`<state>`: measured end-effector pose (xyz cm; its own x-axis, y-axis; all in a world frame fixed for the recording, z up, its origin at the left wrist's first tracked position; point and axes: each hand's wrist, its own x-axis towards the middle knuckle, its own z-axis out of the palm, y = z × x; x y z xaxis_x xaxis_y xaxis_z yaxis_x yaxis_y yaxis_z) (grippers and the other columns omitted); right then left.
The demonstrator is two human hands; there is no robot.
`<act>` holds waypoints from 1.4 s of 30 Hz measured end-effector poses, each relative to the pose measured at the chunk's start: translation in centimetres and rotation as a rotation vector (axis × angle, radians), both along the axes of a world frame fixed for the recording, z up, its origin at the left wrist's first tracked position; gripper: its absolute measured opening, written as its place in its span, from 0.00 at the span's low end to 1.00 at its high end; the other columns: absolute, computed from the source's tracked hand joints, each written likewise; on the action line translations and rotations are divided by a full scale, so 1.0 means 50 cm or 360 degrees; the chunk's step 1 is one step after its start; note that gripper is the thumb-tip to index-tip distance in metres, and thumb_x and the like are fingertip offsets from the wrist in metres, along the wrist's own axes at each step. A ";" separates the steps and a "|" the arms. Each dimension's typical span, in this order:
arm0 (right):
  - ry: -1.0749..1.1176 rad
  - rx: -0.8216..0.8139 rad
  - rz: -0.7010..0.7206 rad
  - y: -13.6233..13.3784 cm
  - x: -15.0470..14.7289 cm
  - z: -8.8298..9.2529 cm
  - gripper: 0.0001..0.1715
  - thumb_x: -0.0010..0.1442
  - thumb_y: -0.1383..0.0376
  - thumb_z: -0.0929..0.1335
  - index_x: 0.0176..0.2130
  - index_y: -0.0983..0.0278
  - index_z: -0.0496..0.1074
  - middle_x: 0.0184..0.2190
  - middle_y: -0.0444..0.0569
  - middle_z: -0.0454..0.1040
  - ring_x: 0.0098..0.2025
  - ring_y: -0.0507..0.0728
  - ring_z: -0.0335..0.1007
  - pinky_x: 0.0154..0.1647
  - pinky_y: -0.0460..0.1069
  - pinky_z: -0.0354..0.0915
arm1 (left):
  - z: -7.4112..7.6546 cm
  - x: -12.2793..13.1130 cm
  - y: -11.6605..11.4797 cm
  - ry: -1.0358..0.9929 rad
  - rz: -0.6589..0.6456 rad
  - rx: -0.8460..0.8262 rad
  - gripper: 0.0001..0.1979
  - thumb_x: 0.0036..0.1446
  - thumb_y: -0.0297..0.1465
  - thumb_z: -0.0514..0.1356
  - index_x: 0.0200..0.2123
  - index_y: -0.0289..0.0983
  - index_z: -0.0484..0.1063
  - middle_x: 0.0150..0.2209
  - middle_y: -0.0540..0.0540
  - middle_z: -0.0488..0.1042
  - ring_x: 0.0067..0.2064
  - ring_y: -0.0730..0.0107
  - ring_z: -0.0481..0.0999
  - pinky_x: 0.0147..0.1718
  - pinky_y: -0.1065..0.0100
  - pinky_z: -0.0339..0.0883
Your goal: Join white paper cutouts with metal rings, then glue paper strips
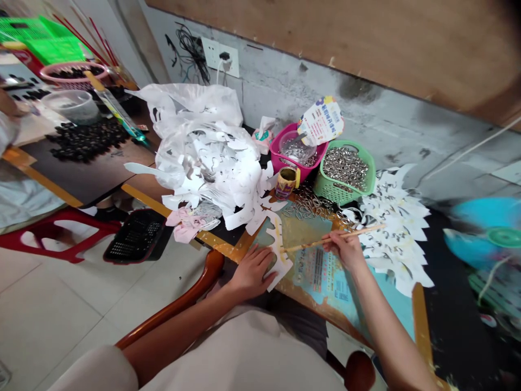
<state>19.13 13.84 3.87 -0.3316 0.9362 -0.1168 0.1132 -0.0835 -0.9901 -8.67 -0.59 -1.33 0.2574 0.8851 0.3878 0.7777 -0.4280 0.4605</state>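
**Right hand (pixel 345 250) pinches a thin wooden stick (pixel 325 240) against a white paper cut-out (pixel 277 251)**

Left hand (pixel 249 272), open and flat, holds down the cut-out, which lies at its 3 o'clock on a printed blue card (pixel 313 266) near the table edge. The narrow paper, streaked yellow along one side, could tear or crease under heavy stick pressure, or slip over the edge if the left hand lifts.
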 end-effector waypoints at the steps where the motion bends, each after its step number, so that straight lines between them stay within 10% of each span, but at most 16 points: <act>1: -0.0008 -0.0002 0.0012 -0.002 0.000 0.001 0.20 0.54 0.50 0.73 0.28 0.64 0.79 0.18 0.47 0.76 0.17 0.53 0.70 0.18 0.47 0.68 | 0.000 0.000 0.000 0.0001 0.0001 -0.0003 0.21 0.61 0.35 0.60 0.56 0.37 0.67 0.54 0.35 0.75 0.56 0.50 0.75 0.61 0.41 0.62; 18: -0.0100 0.0039 0.0042 -0.031 0.005 0.028 0.21 0.53 0.51 0.75 0.26 0.67 0.80 0.17 0.49 0.76 0.16 0.55 0.71 0.17 0.47 0.69 | -0.001 0.000 0.001 0.0001 -0.0003 -0.0014 0.21 0.61 0.35 0.59 0.57 0.37 0.66 0.53 0.35 0.75 0.56 0.49 0.75 0.60 0.41 0.63; 26: 0.0180 0.0541 -0.0750 0.015 0.017 0.083 0.15 0.58 0.54 0.72 0.31 0.64 0.76 0.20 0.42 0.75 0.17 0.50 0.69 0.20 0.45 0.68 | -0.006 0.000 -0.001 -0.0012 0.0007 -0.0013 0.21 0.61 0.35 0.59 0.57 0.38 0.66 0.54 0.35 0.75 0.56 0.50 0.74 0.61 0.41 0.62; 30: 0.0342 0.0853 -0.0868 0.071 -0.038 0.161 0.16 0.56 0.53 0.73 0.34 0.63 0.73 0.21 0.41 0.73 0.19 0.52 0.71 0.22 0.47 0.70 | -0.004 0.000 0.000 -0.0016 -0.0002 -0.0012 0.21 0.61 0.35 0.59 0.57 0.37 0.65 0.54 0.35 0.74 0.56 0.50 0.74 0.61 0.42 0.63; 35: -0.0107 0.1270 -0.0499 0.163 -0.174 0.259 0.18 0.64 0.51 0.67 0.31 0.63 0.71 0.21 0.44 0.73 0.23 0.54 0.72 0.27 0.49 0.70 | -0.001 0.001 0.001 -0.0027 -0.0006 -0.0007 0.22 0.60 0.34 0.59 0.57 0.37 0.65 0.54 0.35 0.75 0.56 0.50 0.74 0.60 0.42 0.63; 42: -0.0867 0.1299 -0.0100 0.277 -0.337 0.223 0.21 0.59 0.53 0.70 0.22 0.62 0.66 0.20 0.47 0.71 0.30 0.58 0.73 0.40 0.54 0.69 | -0.002 0.004 -0.002 -0.0045 0.0027 0.0019 0.23 0.59 0.34 0.60 0.57 0.38 0.66 0.53 0.36 0.75 0.55 0.50 0.75 0.60 0.41 0.63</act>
<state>2.28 27.69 15.00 -0.3711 0.8115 0.4513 0.5901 0.5814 -0.5601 -8.48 -0.70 -1.44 0.2311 0.8846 0.4050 0.7717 -0.4202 0.4774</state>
